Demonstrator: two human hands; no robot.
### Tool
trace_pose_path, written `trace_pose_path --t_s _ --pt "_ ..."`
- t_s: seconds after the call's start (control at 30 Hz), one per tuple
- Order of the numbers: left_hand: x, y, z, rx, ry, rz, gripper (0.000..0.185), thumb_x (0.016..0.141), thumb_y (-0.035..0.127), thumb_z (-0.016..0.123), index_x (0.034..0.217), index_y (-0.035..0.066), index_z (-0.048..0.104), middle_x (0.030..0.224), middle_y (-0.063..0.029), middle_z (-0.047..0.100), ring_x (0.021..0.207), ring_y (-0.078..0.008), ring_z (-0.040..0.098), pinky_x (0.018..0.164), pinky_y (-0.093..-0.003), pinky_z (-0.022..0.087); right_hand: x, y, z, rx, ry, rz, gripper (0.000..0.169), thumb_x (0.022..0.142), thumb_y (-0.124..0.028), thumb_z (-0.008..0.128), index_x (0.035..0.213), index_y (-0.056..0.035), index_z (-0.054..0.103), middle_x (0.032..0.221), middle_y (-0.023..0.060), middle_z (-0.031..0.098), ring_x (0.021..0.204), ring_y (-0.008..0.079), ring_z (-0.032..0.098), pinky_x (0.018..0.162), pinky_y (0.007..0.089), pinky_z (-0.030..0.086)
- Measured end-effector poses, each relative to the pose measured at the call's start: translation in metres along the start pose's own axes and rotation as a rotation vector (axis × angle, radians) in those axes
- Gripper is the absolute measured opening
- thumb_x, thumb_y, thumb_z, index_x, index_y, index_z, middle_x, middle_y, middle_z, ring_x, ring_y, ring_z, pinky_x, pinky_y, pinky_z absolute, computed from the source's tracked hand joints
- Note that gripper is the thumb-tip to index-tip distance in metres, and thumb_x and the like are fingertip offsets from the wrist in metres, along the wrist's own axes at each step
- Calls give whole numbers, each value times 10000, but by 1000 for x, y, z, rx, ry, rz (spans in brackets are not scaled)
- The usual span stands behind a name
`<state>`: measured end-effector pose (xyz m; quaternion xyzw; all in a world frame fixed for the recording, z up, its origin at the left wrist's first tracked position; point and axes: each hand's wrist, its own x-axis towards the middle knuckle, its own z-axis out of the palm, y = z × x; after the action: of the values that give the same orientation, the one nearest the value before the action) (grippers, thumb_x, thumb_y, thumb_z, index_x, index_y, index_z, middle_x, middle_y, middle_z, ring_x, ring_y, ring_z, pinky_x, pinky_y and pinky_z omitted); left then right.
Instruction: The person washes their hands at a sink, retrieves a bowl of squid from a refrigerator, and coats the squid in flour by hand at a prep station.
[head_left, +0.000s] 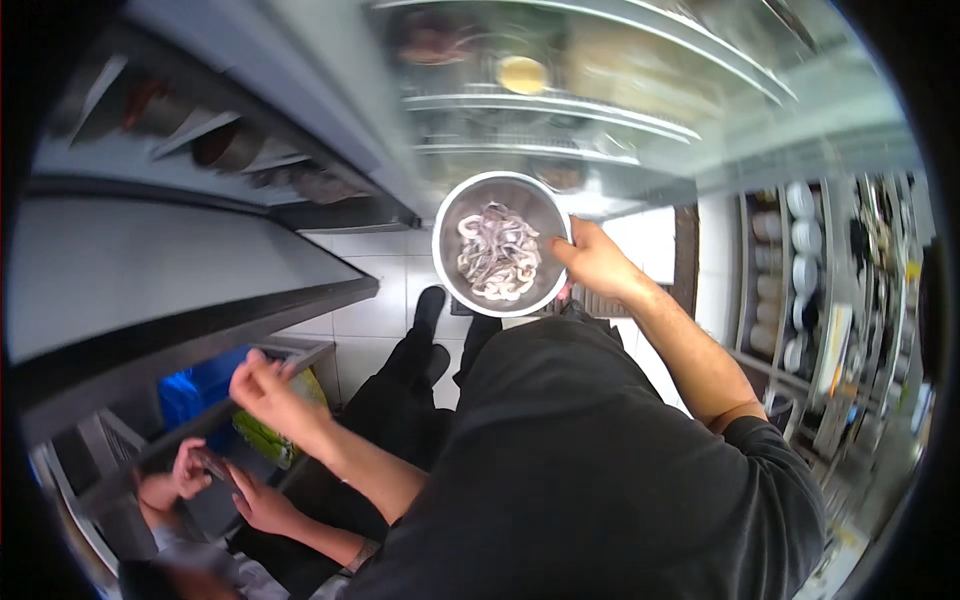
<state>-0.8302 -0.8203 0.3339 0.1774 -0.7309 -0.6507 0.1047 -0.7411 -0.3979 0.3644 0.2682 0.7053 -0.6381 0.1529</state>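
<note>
A round stainless steel bowl (501, 180) is in my right hand (600, 259), the thumb over its rim at the right side. Cut squid rings and tentacles (501, 251) lie inside it. My left hand (262, 386) is off to the lower left, fingers apart and slightly curled, holding nothing. Beyond the bowl is an open refrigerator with wire shelves (525, 97), which bear blurred containers, one with something yellow (523, 75).
Open refrigerator doors (187, 277) stand at the left. A co-worker close by at the lower left holds a dark phone-like object (214, 465) in both hands. A blue bag (196, 394) lies beside my left hand. Shelves of stacked dishes (805, 240) line the right.
</note>
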Motion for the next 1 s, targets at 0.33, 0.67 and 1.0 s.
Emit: trace_pose_path --t_s 0.33,0.67,1.0 --pt "10 17 79 242 61 100 732 835 214 632 1494 149 322 1488 -53 397 1264 -242 463 1051 -530 304 -104 188 -188 287 352 76 348 981 -150 477 1215 106 504 985 166 663 584 174 664 500 289 552" --pt "79 -116 220 293 -299 -302 218 916 362 587 979 156 556 829 -27 533 658 -150 488 549 -317 413 -166 288 -328 483 542 6 354 986 -133 463 1251 96 513 1014 171 672 710 186 687 542 299 600" --pt "-367 -189 599 513 -1515 -584 829 957 674 487 1523 86 339 1526 -161 407 1373 -329 424 1093 -562 354 -118 318 -511 650 678 -55 285 972 -134 499 1178 44 584 948 137 693 685 186 683 529 334 601"
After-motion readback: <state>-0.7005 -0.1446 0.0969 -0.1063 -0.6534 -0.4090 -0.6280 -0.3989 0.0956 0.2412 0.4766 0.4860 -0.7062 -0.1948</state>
